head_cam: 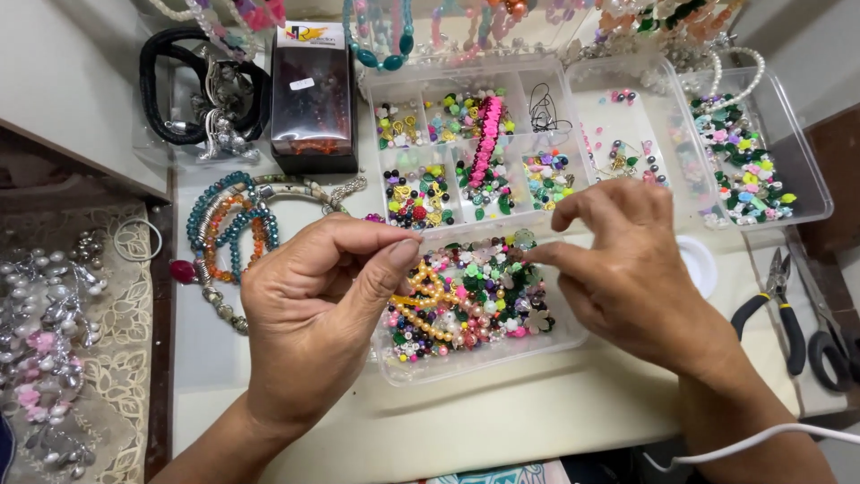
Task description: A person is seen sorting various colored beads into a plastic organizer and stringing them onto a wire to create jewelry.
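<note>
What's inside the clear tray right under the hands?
The clear tray holds loose mixed beads: a yellow bead strand, pink, green, black and pearl-coloured pieces, small flower shapes. The left hand and right hand cover its left and right parts, so what lies there cannot be seen.

Bare table (pixel 502 421) along the near edge, open for passage below the clear bead tray (pixel 475 354). To the left, narrow free strip of table between that tray and the coiled bead strands (pixel 228 229). Behind, blocked by the divided bead box (pixel 466 148), a dark box (pixel 312 99) and black cords (pixel 170 85). To the right, hemmed in by pliers (pixel 779 309), scissors (pixel 829 345) and a white cable (pixel 761 439).
</note>
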